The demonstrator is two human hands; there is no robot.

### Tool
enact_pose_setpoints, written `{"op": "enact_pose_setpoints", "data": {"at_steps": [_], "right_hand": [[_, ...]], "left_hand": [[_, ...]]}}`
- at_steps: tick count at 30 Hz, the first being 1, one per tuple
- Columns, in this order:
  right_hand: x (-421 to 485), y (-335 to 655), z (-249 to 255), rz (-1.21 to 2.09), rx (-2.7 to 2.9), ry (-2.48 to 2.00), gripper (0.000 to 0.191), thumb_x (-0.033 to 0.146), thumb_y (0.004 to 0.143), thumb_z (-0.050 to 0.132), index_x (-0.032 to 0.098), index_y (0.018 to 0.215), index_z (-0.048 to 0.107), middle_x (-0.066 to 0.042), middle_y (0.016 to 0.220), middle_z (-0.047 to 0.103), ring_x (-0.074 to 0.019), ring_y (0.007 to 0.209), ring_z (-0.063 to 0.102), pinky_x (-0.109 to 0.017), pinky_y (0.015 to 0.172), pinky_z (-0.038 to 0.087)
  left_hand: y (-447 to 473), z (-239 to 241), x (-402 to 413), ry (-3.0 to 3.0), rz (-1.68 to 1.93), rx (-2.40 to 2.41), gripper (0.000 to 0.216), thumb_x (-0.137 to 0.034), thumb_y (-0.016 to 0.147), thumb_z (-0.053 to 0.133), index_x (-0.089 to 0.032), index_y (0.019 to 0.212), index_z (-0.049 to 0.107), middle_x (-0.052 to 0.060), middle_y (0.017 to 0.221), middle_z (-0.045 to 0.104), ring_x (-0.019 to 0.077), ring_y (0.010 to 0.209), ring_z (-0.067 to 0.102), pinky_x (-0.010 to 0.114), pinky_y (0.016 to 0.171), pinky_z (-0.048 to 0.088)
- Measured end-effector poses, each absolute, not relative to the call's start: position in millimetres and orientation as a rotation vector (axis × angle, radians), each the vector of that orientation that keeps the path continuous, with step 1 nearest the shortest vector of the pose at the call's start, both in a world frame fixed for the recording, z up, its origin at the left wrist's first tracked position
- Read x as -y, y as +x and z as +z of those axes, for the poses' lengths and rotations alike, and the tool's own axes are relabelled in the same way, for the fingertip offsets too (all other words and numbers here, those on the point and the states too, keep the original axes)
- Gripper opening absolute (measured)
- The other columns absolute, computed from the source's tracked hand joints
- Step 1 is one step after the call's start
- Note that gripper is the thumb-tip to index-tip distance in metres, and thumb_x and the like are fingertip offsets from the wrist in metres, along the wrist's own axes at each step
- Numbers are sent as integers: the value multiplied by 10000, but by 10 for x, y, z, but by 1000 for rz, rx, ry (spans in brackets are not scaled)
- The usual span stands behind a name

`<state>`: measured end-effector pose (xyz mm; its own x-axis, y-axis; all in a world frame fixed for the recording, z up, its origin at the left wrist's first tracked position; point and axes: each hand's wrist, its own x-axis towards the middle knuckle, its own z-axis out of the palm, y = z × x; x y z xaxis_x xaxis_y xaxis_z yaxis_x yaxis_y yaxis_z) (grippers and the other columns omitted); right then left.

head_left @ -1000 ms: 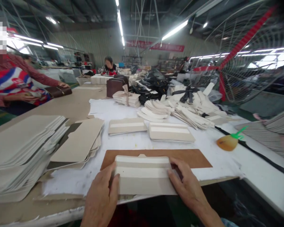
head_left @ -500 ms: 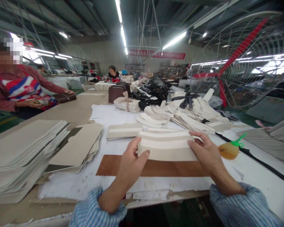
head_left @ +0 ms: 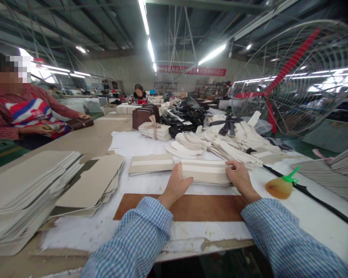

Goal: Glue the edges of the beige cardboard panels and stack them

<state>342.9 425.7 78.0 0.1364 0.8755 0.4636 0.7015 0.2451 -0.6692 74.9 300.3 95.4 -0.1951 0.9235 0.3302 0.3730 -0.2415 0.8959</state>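
Observation:
My left hand (head_left: 176,184) and my right hand (head_left: 239,176) hold the two ends of a grey card piece with white strips (head_left: 205,170). The piece lies on top of a low stack of like pieces (head_left: 208,180) on the white-covered table. Fingers of both hands curl round the card's edges. A second stack of the same pieces (head_left: 150,164) lies just left of it. Nearer to me a brown board (head_left: 197,206) lies flat on the table, with my blue checked sleeves above it.
Tall stacks of grey card sheets (head_left: 26,193) and cut card shapes (head_left: 89,185) fill the left. An amber glue bottle with a green nozzle (head_left: 280,186) lies at right. Heaps of cut pieces (head_left: 229,139) lie beyond. A large fan (head_left: 292,77) stands at right. A person (head_left: 23,112) works at left.
Both hands lifted the card piece off the brown board near me, carried it forward, and set it down on the stack beyond the board.

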Motion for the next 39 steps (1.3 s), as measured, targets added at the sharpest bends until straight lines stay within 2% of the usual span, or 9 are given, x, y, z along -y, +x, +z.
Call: {"op": "enact_pose_setpoints", "data": {"at_steps": [3,5,7,10,15,20,25,35,39], "right_hand": [[-4192,3454,858,137,1689,-1456,220,287,760,548,188,885,698,-103,904,627,-310,980,593,-532,1003,469],[-4091,3392,972,54,1757,-1371,212,297,795,535,195,900,688,-133,975,649,-355,1096,575,-617,1075,399],[-3956,3237,1111,-8,1871,-1235,234,315,856,522,190,957,692,-164,1091,661,-372,1178,559,-640,1110,359],[-3741,2799,1291,-41,2137,-989,235,304,919,537,198,1041,708,-147,1193,673,-328,1208,571,-555,1126,388],[-3569,1710,1338,-88,2578,-755,251,178,916,607,161,1137,724,-118,1222,693,-271,1173,581,-414,1091,441],[-3604,920,1185,-266,2807,-825,188,155,954,632,105,1118,709,-162,1271,654,-292,1197,573,-428,1025,490],[-3598,774,1065,-461,2903,-914,143,233,1033,628,131,1110,692,-112,1240,658,-276,1197,605,-464,999,523],[-3613,818,1102,-582,2901,-962,158,294,1030,669,145,1069,702,-84,1161,694,-238,1104,657,-427,953,553],[-3545,849,1265,-590,2828,-935,172,213,1058,577,138,994,718,-91,1058,708,-227,1017,656,-370,880,526]], "left_hand": [[806,1013,-2856,1570,1485,-1523,699,-210,728,736,-137,1396,543,196,1439,600,363,1396,526,555,1239,358],[824,1053,-2684,1551,1542,-1542,672,-228,760,729,-166,1401,536,189,1473,574,358,1416,509,550,1235,366],[797,1066,-2472,1524,1605,-1564,670,-267,810,714,-189,1441,502,186,1557,502,352,1462,464,544,1223,385],[619,1012,-2167,1442,1794,-1627,675,-298,847,695,-229,1479,467,159,1596,461,329,1457,474,521,1132,487],[80,866,-1893,1218,2082,-1813,436,-272,883,636,-227,1314,581,117,1359,622,266,1268,612,442,986,566],[-116,862,-1782,1107,2202,-1860,308,-243,893,618,-220,1200,637,92,1209,670,233,1156,650,373,917,577],[-29,904,-1750,1039,2258,-1831,266,-224,903,598,-216,1162,654,79,1134,699,210,1048,681,333,842,579],[-34,904,-1748,993,2311,-1784,271,-200,895,586,-205,1154,661,75,1089,701,189,982,689,286,747,567],[-55,904,-1756,1003,2385,-1791,233,-202,903,584,-198,1125,653,74,1062,692,182,960,686,273,725,563]]}}
